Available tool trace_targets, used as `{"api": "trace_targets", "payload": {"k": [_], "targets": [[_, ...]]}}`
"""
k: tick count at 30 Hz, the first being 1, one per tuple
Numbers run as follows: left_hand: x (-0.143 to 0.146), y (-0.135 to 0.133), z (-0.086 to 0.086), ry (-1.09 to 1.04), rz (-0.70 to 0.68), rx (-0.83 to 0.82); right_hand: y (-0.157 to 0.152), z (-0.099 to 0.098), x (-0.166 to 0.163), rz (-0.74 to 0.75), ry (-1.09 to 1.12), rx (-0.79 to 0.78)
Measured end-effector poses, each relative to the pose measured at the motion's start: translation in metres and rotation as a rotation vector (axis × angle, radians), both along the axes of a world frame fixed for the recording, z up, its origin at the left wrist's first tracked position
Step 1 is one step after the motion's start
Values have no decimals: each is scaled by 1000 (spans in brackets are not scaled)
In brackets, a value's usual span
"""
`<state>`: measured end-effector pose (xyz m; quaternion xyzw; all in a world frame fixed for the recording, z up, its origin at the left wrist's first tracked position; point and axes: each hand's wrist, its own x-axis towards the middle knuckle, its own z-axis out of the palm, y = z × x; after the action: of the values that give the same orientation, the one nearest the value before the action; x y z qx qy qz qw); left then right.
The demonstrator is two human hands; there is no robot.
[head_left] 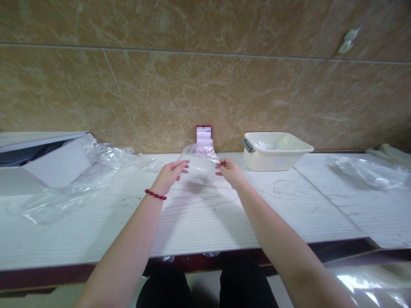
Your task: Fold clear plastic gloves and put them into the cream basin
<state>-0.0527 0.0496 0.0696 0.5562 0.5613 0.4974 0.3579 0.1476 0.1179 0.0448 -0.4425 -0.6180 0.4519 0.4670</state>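
Observation:
A transparent plastic bag (199,164) is stretched between my two hands, above the white table. My left hand (170,174), with a red bead bracelet (156,195) at the wrist, pinches the bag's left edge between thumb and fingers. On the other side, my right hand (230,172) grips the right edge, its fingertips partly hidden by the crumpled film. Behind the bag, a phone (204,133) with a lit screen leans upright against the wall; the bag's upper part overlaps its lower end. Whether anything lies inside the bag, I cannot tell.
A cream plastic bin (274,158) with a grey handle and bags inside stands to the right. Loose plastic bags (372,173) lie farther right. On the left sits an open white box (61,164) with plastic film (109,156) beside it. The marbled wall (160,94) bounds the table (199,222).

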Motion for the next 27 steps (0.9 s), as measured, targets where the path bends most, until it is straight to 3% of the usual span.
{"api": "trace_targets", "payload": {"k": [3, 8, 11, 21, 24, 27], "targets": [[1, -3, 2, -48, -37, -28, -4, 1, -3, 1, -47, 31], [-5, -8, 7, -85, -126, -110, -5, -5, 0, -31, -334, 134], [-12, -10, 12, -65, -151, -182, -3, -6, 2, -12, -412, 100], [-12, -21, 41, -121, -238, -286, -10, -3, -11, 44, -43, -117], [-13, -15, 46, -146, -155, -280, -5, -2, -14, 18, 60, -128], [-12, -2, 50, -120, 15, -241, 4, 6, -16, -14, 65, -64]]}}
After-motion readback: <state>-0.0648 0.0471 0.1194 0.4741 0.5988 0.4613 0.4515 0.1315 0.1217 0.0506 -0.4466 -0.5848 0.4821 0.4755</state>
